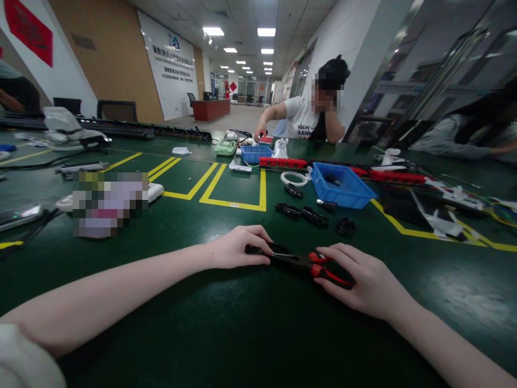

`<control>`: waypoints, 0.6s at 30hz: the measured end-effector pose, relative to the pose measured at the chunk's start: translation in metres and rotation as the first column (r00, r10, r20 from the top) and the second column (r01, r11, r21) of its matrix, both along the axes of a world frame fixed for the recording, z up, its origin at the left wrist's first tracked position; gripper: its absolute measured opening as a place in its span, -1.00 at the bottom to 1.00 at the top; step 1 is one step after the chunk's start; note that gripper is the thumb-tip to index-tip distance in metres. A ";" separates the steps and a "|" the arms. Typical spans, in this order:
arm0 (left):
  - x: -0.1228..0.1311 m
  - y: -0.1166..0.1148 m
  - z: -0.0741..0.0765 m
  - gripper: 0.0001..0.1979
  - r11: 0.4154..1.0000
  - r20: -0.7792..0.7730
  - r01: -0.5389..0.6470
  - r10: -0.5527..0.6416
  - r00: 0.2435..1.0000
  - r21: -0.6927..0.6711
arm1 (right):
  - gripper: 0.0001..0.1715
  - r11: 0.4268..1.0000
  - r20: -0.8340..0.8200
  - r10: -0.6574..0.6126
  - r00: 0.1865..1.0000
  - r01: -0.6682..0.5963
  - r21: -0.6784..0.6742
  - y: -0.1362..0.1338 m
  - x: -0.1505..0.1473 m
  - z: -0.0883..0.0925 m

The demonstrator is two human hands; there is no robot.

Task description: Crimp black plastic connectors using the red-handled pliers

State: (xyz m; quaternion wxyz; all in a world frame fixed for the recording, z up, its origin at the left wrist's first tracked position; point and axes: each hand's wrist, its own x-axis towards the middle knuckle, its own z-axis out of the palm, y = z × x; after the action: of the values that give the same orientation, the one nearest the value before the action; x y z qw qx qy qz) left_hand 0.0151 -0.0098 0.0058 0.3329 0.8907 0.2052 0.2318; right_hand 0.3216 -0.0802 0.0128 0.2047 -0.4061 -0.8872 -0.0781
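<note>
Pinched between the thumb and fingers of my left hand is a small black part, whose kind I cannot make out. My right hand is closed round the red and black handles of a pair of needle-nose pliers. The jaws point left and reach the fingertips of my left hand; whether they grip the part is too small to tell. Just beyond my hands lie several bundled black cables and a separate coiled black bundle.
A blue bin with dark pieces inside stands beyond my right hand, beside a white tape ring. A smaller blue tray is farther back. Yellow tape outlines mark the green table. A person sits opposite.
</note>
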 end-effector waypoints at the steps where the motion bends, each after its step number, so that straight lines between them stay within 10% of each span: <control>1: 0.000 0.000 0.000 -0.84 1.000 0.005 0.001 -0.001 1.000 -0.012 | -0.57 1.000 -0.010 -0.005 1.000 0.005 -0.015 0.000 0.000 -0.001; 18: -0.001 0.005 0.002 -0.79 0.991 0.012 0.015 -0.013 1.000 -0.135 | -0.58 1.000 0.011 0.011 1.000 -0.012 0.015 0.001 -0.001 0.000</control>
State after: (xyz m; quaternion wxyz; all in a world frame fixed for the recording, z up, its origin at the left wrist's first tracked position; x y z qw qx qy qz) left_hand 0.0143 -0.0050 0.0076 0.3952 0.8662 0.2123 0.2199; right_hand 0.3209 -0.0788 0.0125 0.2031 -0.3990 -0.8901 -0.0858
